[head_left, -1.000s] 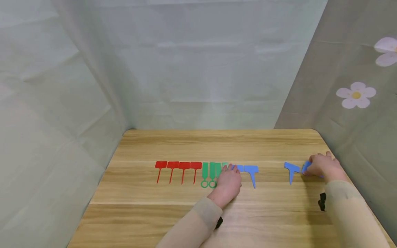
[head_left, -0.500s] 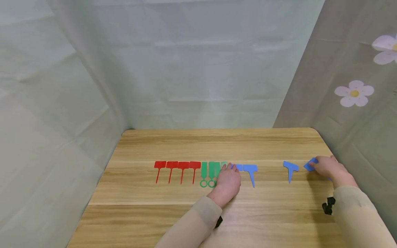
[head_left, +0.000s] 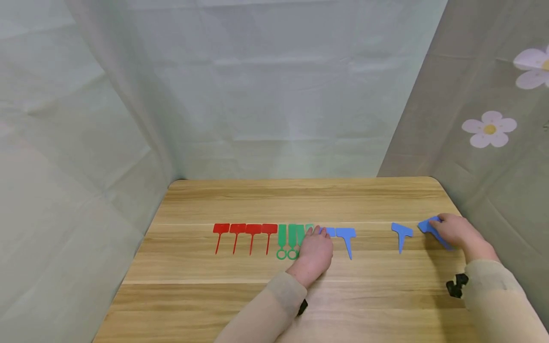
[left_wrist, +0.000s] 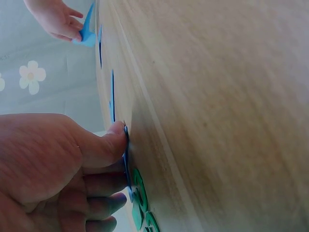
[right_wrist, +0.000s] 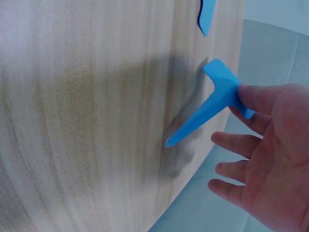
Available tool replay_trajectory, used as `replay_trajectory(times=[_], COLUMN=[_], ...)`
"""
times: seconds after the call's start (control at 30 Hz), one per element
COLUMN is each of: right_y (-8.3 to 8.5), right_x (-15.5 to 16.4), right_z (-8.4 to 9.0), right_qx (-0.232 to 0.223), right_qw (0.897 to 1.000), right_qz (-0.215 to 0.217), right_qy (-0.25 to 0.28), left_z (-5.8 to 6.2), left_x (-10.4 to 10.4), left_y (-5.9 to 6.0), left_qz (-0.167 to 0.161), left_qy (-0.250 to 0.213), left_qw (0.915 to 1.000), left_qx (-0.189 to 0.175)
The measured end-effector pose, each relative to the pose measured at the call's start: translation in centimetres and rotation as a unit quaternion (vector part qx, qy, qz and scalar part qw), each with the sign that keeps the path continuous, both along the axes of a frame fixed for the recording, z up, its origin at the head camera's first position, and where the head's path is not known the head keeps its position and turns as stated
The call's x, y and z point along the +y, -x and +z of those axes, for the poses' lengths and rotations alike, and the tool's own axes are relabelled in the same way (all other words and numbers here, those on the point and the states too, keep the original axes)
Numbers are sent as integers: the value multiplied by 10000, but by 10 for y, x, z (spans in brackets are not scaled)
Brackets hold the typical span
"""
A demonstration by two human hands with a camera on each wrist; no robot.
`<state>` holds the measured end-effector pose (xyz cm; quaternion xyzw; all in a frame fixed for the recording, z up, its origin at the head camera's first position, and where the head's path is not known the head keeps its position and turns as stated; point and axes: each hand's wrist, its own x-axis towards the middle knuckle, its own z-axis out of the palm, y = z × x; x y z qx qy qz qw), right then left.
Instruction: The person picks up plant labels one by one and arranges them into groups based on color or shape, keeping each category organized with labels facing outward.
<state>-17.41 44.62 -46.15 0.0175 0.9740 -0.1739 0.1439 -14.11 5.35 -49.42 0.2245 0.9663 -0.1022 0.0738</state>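
Observation:
My right hand (head_left: 458, 230) holds a blue T-shaped plant label (right_wrist: 215, 99) by its head, between thumb and index finger. The label is off the table, stem slanting down; the other fingers are extended. My left hand (head_left: 316, 250) rests over the row, its fingertips and thumb touching a blue label (left_wrist: 127, 159) lying flat. That hand partly hides this label and the green ones beside it. Just right of it lies another blue label (head_left: 346, 233). A further blue label (head_left: 401, 231) lies apart, between the row and my right hand.
Several red T-shaped labels (head_left: 254, 229) lie side by side at the row's left end. Green labels with ring ends (head_left: 281, 235) continue the row. The wooden table (head_left: 193, 305) is bounded by a pale cloth backdrop (head_left: 274, 114) behind and at the sides.
My right hand has shifted slightly right and lifted the blue label, turning it so its head and stem now show. The left hand has stayed in place.

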Motion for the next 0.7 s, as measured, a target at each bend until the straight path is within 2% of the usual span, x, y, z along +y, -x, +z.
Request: replay_trajectory(times=[0.23, 0.47, 0.7], right_y=[-2, -3, -4], right_x=[0, -5, -18], right_z=[5, 7, 10], right_qx=[125, 444, 734], right_qw=[9997, 9978, 9945], right_qz=[-130, -361, -343], right_qy=[152, 322, 667], left_z=[0, -1, -2], left_x=[1, 0, 1], left_y=[-2, -2, 0], left_qz=[-53, -5, 44], left_qy=[60, 74, 3], left_qw=[10000, 10000, 10000], left_qx=[-29, -62, -89])
